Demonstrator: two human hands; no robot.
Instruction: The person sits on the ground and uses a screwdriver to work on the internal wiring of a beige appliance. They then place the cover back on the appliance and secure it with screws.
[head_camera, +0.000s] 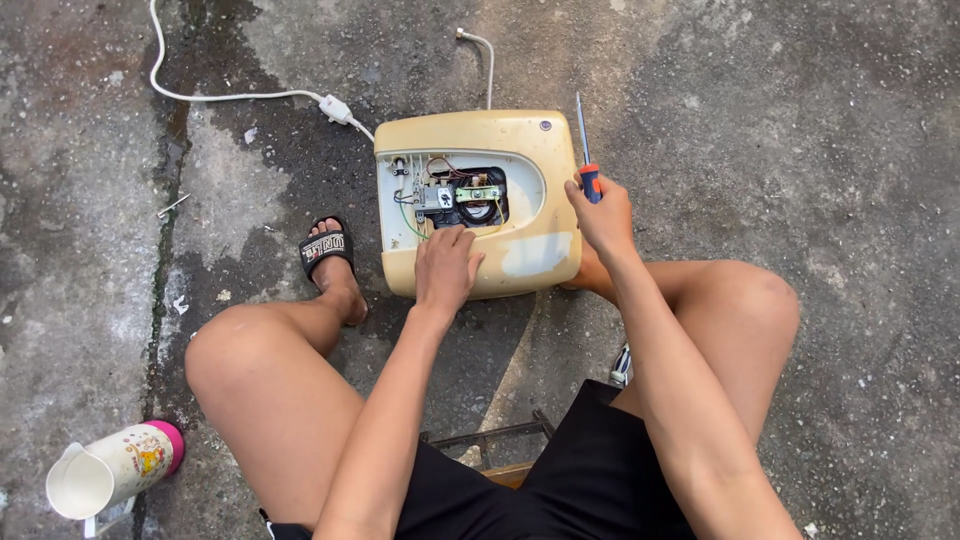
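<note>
Mid-repair: left hand (445, 268) fingertips pressed into heater (478, 200) wiring bay; right hand (603, 215) fisted around screwdriver (586, 155). Next, judged: tip onto a terminal screw.

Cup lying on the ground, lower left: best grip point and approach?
Grip the cup across its mid-body, coming from above. It lies on its side on the concrete, open mouth toward the lower left, pink base toward the upper right, so the round wall faces up and is free. Probably avoid the rim spout; it looks thin.
</note>
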